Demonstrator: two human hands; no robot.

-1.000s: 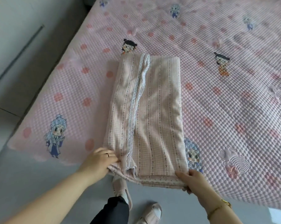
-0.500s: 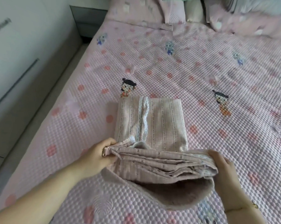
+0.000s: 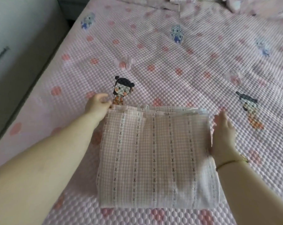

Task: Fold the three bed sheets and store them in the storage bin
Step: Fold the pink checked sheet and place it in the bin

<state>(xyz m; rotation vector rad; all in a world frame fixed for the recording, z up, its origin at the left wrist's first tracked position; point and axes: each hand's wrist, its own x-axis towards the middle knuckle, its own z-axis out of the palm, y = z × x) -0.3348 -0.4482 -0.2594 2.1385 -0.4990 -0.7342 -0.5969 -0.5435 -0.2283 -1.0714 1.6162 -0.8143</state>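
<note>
A pink checked bed sheet (image 3: 155, 159) with embroidered stripes lies folded into a thick rectangle on the bed. My left hand (image 3: 97, 103) is at its far left corner, fingers curled at the fabric edge. My right hand (image 3: 223, 135) lies flat along the sheet's right edge with fingers straight, pointing away from me. No storage bin is in view.
The bed is covered by a pink quilted bedspread (image 3: 178, 62) with cartoon figures and red dots. More pink bedding (image 3: 235, 5) is piled at the far end. A grey floor strip and a white cabinet (image 3: 10, 38) run along the bed's left side.
Both hands carried the near end of the long sheet forward over the far end, halving its length. The right hand has let go and now lies flat at the side.
</note>
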